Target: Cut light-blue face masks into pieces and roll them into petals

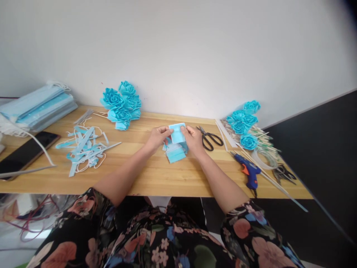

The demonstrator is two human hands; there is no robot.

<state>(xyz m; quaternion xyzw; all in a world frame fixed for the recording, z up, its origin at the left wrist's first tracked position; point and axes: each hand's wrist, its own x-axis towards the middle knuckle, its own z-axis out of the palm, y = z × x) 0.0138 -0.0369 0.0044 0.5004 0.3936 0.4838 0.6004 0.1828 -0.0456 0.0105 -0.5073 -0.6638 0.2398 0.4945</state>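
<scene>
Light-blue fabric square [177, 134]: held up by both hands over the middle of the tabletop, one pale strip shown along its top edge.
Left hand [158, 137]: thumb and fingers pinched together on the left edge of the square.
Right hand [193, 139]: thumb pressed on the front of the square near its upper right corner, fingers tucked behind; no gap is left around the fabric.
Cut fabric pieces [176, 155]: overlapped in a loose pile just below the held square.
Tabletop [156, 178]: light wood, its grain run lengthwise, its back edge set along the wall.
Wall [178, 56]: plain and pale, bordered at the right by a black panel [320, 149].
Left end: occupied by stacked face masks [41, 106], a smartphone [30, 152] crossed by a pale cable, and a tangle of trimmings [86, 147].
Rose bunches: one, left [122, 104], and a smaller one, right [242, 121], both placed near the wall.
Right end: black-handled scissors [204, 133] laid just beside the right hand; a blue glue gun [250, 171] and pliers [282, 173] placed farther along.
Below the left front edge: clear plastic and red cords [30, 219] seen.
</scene>
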